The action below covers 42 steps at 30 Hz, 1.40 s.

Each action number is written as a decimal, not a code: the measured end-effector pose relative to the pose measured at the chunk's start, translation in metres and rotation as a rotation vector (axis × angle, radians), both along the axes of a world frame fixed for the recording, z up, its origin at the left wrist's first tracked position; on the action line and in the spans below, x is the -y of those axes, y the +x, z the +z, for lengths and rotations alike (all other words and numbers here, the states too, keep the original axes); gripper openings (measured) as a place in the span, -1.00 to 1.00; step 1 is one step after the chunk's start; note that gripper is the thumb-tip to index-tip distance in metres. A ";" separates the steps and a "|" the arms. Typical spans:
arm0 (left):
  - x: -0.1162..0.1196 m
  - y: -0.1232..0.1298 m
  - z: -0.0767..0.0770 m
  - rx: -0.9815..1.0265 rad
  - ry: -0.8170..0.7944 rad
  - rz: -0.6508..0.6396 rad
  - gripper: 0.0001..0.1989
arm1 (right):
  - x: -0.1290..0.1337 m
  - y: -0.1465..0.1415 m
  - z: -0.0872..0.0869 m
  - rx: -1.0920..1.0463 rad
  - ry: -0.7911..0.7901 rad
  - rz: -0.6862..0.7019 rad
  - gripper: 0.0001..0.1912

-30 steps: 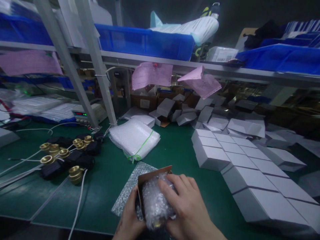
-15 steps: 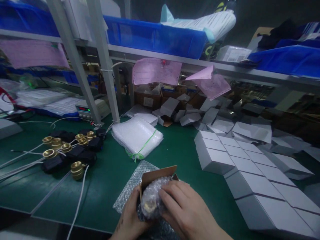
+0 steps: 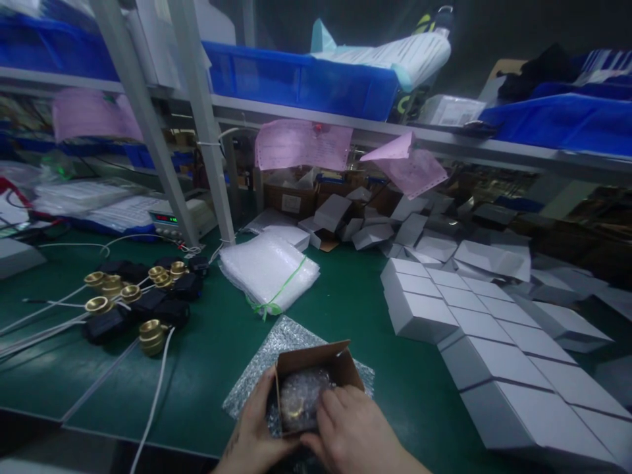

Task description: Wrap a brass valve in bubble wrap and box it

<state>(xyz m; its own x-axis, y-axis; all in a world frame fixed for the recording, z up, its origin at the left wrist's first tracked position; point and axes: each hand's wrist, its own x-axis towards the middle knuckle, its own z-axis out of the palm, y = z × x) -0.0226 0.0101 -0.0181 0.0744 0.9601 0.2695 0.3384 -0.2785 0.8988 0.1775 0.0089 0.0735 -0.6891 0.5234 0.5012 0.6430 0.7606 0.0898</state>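
At nine o'clock on the green desk (image 3: 207, 355) lie brass fittings (image 3: 151, 336) on black bodies with white cables. At eleven sits a stack of bubble bags (image 3: 269, 270) tied with a green band. At six, the left hand (image 3: 251, 431) curls around the side of a small open carton (image 3: 316, 372), gripping it, while the right hand (image 3: 350, 434) presses fingers closed over a bubble-wrapped part (image 3: 301, 398) sitting half inside the carton, on a bubble sheet (image 3: 276, 349). Closed white boxes (image 3: 474, 329) fill three o'clock. The wrap may bunch against the carton wall, so the flap could fail to shut or tear.
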 end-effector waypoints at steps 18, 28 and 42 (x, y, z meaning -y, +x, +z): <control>0.010 0.016 0.066 -0.361 0.629 0.253 -0.69 | -0.074 0.037 0.016 -1.082 -1.424 -0.010 -0.43; 0.008 0.009 0.056 -0.365 0.597 0.019 -0.64 | -0.069 0.011 -0.008 -1.080 -1.146 0.034 -0.58; 0.015 -0.012 0.076 -0.118 0.486 0.033 -0.81 | -0.022 0.046 0.011 -0.346 -0.762 0.280 -0.33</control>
<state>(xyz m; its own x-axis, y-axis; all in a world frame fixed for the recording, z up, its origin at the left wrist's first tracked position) -0.0350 -0.0048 0.0579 0.1030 0.7283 0.6775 0.4456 -0.6427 0.6232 0.2234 0.0313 0.0841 -0.7167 0.6346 0.2890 0.3210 0.6682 -0.6711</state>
